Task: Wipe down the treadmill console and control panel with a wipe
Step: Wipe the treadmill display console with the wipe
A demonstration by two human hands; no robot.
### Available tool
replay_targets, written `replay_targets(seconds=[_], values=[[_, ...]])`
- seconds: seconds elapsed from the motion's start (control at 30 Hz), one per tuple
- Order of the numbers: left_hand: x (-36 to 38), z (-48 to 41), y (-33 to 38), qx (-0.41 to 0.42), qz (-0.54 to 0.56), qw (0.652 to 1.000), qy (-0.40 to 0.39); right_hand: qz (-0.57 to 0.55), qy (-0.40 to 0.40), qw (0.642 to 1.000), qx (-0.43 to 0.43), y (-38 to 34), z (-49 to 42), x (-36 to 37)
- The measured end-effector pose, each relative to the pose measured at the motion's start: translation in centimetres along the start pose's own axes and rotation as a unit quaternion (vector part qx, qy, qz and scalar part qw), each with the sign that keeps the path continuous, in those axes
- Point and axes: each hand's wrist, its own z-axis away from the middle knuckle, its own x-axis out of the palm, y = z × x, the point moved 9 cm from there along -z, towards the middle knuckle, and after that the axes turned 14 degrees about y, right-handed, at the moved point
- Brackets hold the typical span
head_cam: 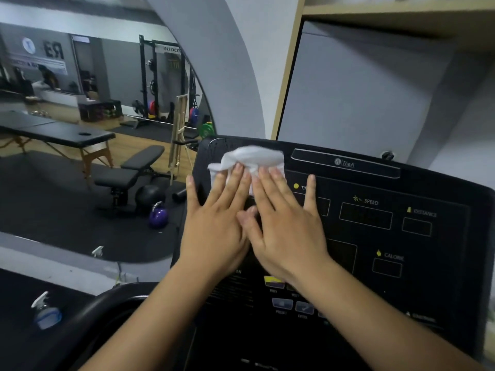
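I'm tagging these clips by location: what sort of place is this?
Very likely a gym: a squat rack, a weight bench and a purple kettlebell show at left, beside the treadmill console.

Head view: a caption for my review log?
Left hand and right hand, fingers straight, press a crumpled white wipe onto the black treadmill console's upper left corner.
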Motion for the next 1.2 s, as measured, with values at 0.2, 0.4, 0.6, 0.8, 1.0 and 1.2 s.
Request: replay_targets(seconds=[0.2,0.4,0.6,0.8,1.0,1.2], values=[[0.6,3.1,-1.1,0.007,-0.008,1.0,-0.023,-0.01,-0.001,0.999,-0.031,-0.6,2.4,1.0],[-0.1,-2.2,-3.1,-0.018,-0.041,0.999,-0.016,0.014,0.003,1.0,-0.018,-1.7,-3.5,0.5],[0.1,5.0,-2.7,-0.025,0.0,0.999,-0.022,-0.026,0.003,0.998,-0.05,-3.2,2.2,1.8],[-0.6,-0.4,-4.5,-0.051,-0.028,0.998,-0.03,0.014,-0.009,0.999,-0.043,-3.7,-3.3,1.3],[-0.1,4.2,-3.7,-0.031,0.053,0.998,-0.022,-0.031,0.003,0.998,-0.063,-4.8,1.1,1.9],[-0.1,3.7,-3.8,-0.031,0.019,0.999,-0.029,-0.016,-0.01,0.996,-0.09,-4.2,1.0,2.6]])
